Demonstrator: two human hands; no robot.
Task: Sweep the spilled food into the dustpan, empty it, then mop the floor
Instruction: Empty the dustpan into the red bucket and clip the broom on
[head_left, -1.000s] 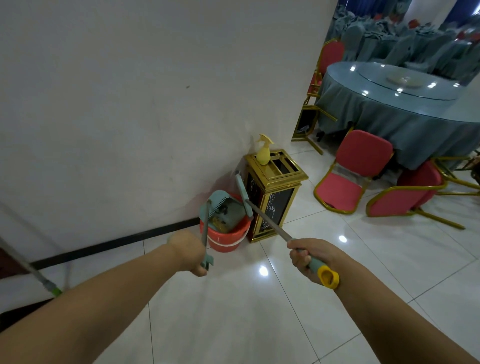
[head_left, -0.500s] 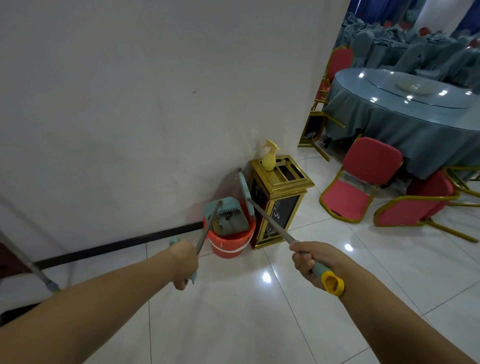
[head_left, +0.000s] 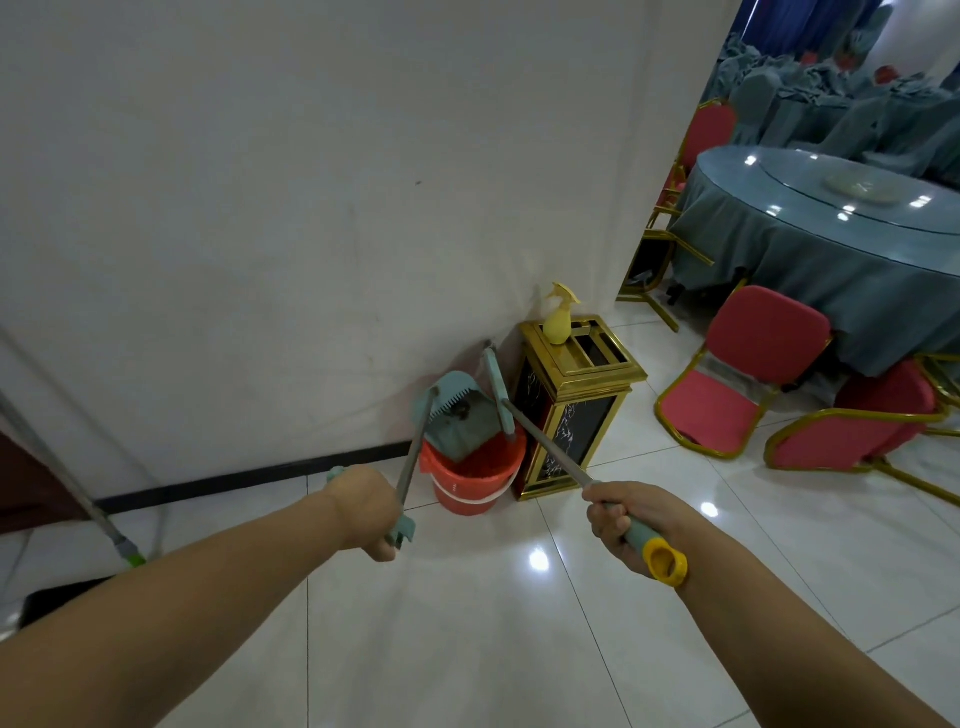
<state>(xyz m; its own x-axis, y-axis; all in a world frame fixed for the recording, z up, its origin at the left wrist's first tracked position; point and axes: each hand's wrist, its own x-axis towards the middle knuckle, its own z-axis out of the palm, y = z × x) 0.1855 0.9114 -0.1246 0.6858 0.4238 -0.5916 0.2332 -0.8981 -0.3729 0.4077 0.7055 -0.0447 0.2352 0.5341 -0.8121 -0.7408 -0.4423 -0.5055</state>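
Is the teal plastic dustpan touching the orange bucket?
Touching. The head view shows the teal plastic dustpan tipped into the orange bucket, its lower edge below the rim.

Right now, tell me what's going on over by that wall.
A person is emptying a dustpan: the left hand grips its long handle, tipping the pan over a red bucket beside a gold-trimmed bin. The right hand grips the broom handle, its head raised by the pan. A mop leans against the wall, unused.
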